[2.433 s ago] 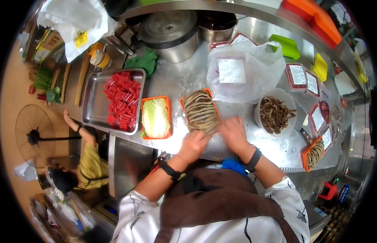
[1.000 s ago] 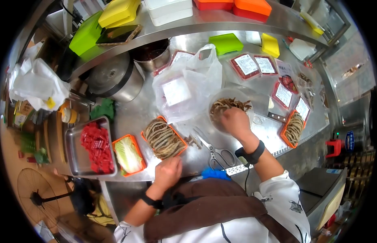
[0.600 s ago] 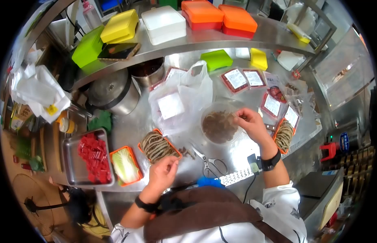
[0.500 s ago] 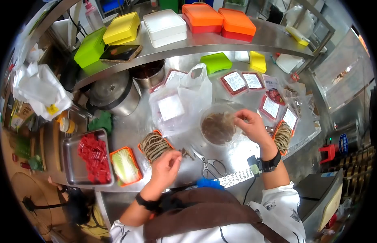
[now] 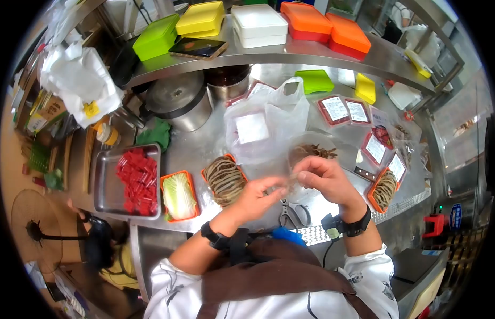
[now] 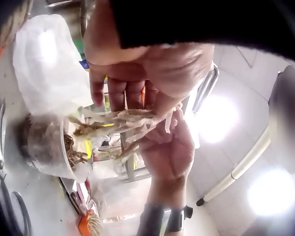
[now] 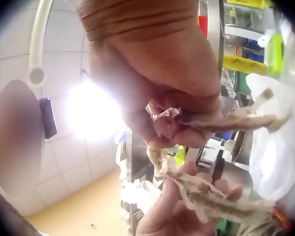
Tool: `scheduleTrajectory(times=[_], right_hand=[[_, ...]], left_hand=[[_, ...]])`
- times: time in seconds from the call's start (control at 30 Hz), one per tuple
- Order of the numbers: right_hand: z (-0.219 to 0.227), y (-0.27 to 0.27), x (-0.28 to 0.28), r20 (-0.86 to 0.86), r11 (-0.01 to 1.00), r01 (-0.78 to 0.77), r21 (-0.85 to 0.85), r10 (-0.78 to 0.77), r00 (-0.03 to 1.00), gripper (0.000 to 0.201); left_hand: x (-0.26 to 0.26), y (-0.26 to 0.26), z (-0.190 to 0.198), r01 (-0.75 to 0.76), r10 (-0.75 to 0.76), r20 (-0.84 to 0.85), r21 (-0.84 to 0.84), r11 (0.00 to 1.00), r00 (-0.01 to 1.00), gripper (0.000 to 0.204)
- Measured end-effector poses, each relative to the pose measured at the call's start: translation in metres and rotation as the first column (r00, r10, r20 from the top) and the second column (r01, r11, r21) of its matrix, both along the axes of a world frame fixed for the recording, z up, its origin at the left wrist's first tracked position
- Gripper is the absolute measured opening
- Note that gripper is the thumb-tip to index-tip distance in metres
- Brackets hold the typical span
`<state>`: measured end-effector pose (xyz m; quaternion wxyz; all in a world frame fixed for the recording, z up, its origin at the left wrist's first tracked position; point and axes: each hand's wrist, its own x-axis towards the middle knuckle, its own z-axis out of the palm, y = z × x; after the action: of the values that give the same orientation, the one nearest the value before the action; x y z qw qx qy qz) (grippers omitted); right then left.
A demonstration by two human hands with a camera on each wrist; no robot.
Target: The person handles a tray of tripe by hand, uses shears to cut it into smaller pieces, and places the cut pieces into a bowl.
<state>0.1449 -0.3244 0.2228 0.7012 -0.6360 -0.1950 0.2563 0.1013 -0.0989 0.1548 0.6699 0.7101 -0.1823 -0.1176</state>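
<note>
Pale brown, wrinkled strips (image 6: 123, 120) stretch between the two hands. The left hand (image 5: 251, 201) pinches them between thumb and fingers, beside an orange tray of wound strips (image 5: 225, 181). Close to its right, the right hand (image 5: 332, 183) pinches a strip (image 7: 231, 121) with thumb and fingertips, in front of a clear round tub (image 6: 44, 160) holding darker strips (image 5: 315, 151). In the right wrist view the left hand (image 7: 174, 211) lies palm up under the strips. Steel scissors (image 5: 292, 213) lie on the table below the hands.
Cabbage in an orange tray (image 5: 179, 195) and a steel pan of red packets (image 5: 136, 182) stand left. A white plastic bag (image 5: 266, 127) is behind the hands. A knife (image 5: 364, 173), another strip tray (image 5: 384, 190) and sealed meat packs (image 5: 333, 110) lie right.
The right hand was in the tub a second ago and has come out towards the left hand. The left hand has moved right, and the two now hold strips close together.
</note>
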Motion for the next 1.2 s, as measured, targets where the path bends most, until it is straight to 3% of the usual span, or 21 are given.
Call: scheduleTrajectory(times=[0.03,0.17,0.23,0.3,0.37,0.43,0.57,0.6,0.73,0.8,0.83,0.9,0.93,0.97,1.03,1.1,1.17,1.2], right_hand=[[-0.002,0.003,0.001,-0.003,1.000,-0.012,0.004,0.012,1.000,0.016],[-0.016,0.003,0.001,-0.048,0.994,0.008,-0.109,-0.013,0.999,0.015],[-0.029,-0.001,0.001,-0.074,0.989,0.027,-0.148,-0.038,0.997,0.014],[-0.044,-0.004,-0.004,0.090,0.956,0.039,-0.291,-0.014,0.996,0.012],[-0.059,-0.008,-0.016,0.101,0.935,0.009,-0.355,0.029,0.994,0.012],[-0.082,-0.012,-0.028,0.135,0.898,0.009,-0.439,0.056,0.989,0.013],[-0.112,-0.012,-0.049,0.301,0.826,0.081,-0.558,0.110,0.947,0.014],[-0.117,-0.011,-0.052,0.359,0.827,0.118,-0.550,0.106,0.927,0.012],[-0.129,-0.011,-0.050,0.452,0.803,0.187,-0.565,0.112,0.885,0.011],[-0.139,-0.015,-0.044,0.701,0.777,0.392,-0.494,0.088,0.708,0.016],[-0.141,-0.014,-0.047,0.697,0.777,0.390,-0.495,0.087,0.711,0.016],[-0.141,-0.008,-0.055,0.835,0.747,0.520,-0.413,0.083,0.543,0.022],[-0.141,-0.008,-0.058,0.856,0.754,0.515,-0.409,0.120,0.503,0.025],[-0.145,-0.015,-0.064,0.855,0.749,0.520,-0.410,0.117,0.506,0.025],[-0.166,-0.029,-0.084,0.767,0.675,0.511,-0.533,0.132,0.627,0.023],[-0.189,-0.042,-0.096,0.702,0.625,0.476,-0.619,0.169,0.691,0.024],[-0.196,-0.043,-0.102,0.692,0.621,0.466,-0.630,0.178,0.699,0.028],[-0.198,-0.041,-0.104,0.704,0.590,0.492,-0.640,0.194,0.683,0.034]], left_hand=[[-0.003,0.004,-0.001,0.009,-0.013,-0.091,-0.043,0.999,0.996,0.026],[-0.016,0.018,-0.015,-0.023,0.020,-0.066,-0.046,0.999,0.998,0.027],[-0.021,0.024,-0.027,-0.040,0.039,-0.162,-0.002,0.999,0.986,0.029],[-0.029,0.030,-0.035,-0.047,0.054,-0.175,0.046,0.998,0.983,0.028],[-0.037,0.033,-0.051,-0.056,0.074,-0.195,0.097,0.994,0.978,0.027],[-0.046,0.035,-0.073,0.045,-0.039,-0.471,0.001,0.999,0.881,0.027],[-0.060,0.028,-0.095,0.134,-0.012,-0.574,0.171,0.976,0.819,0.026],[-0.065,0.025,-0.102,0.122,0.027,-0.476,0.279,0.953,0.879,0.025],[-0.067,0.012,-0.107,0.146,0.048,-0.406,0.433,0.890,0.913,0.027],[-0.065,0.002,-0.110,-0.014,0.204,-0.348,0.476,0.879,0.915,0.028],[-0.064,-0.002,-0.116,-0.012,0.203,-0.352,0.477,0.879,0.913,0.028],[-0.061,-0.011,-0.132,-0.187,0.308,-0.174,0.497,0.848,0.936,0.028],[-0.059,-0.015,-0.132,-0.289,0.362,-0.090,0.440,0.850,0.928,0.031],[-0.057,-0.017,-0.131,-0.281,0.354,-0.091,0.440,0.853,0.931,0.031],[-0.053,-0.018,-0.128,-0.248,0.419,-0.146,0.619,0.745,0.896,0.039],[-0.057,-0.021,-0.132,-0.283,0.414,-0.060,0.641,0.714,0.908,0.041],[-0.056,-0.023,-0.131,-0.300,0.397,0.057,0.754,0.585,0.916,0.032],[-0.059,-0.029,-0.129,-0.416,0.390,0.231,0.760,0.500,0.891,0.021]])
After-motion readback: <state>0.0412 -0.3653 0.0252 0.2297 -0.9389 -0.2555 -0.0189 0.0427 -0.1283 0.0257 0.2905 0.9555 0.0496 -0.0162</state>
